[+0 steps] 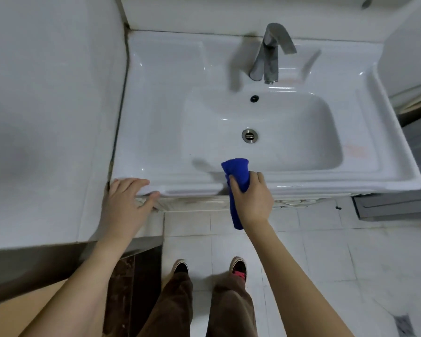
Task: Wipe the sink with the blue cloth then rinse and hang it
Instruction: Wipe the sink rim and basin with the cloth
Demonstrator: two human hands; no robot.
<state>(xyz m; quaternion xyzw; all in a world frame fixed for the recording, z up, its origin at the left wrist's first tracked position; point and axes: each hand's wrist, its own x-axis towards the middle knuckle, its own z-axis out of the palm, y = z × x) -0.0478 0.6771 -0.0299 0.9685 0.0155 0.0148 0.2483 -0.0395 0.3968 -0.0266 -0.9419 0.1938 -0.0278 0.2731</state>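
Blue cloth (236,170): bunched into a long roll, deep blue, draped over front rim of white sink (195,184). Top end pokes twd basin, btm end hangs below rim. Mid part hidden under right hand (252,200), fingers curled round it. Left hand (127,198) flat on sink's front-left corner, fingers relaxed, thumb along edge. Faucet (269,54) smeared by blur. Chrome drain (249,135) mid-basin, black overflow hole (254,98) behind.

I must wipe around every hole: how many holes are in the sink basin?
2: a dark overflow hole under the faucet, and the metal drain in the basin floor. The blue cloth hides part of the front.
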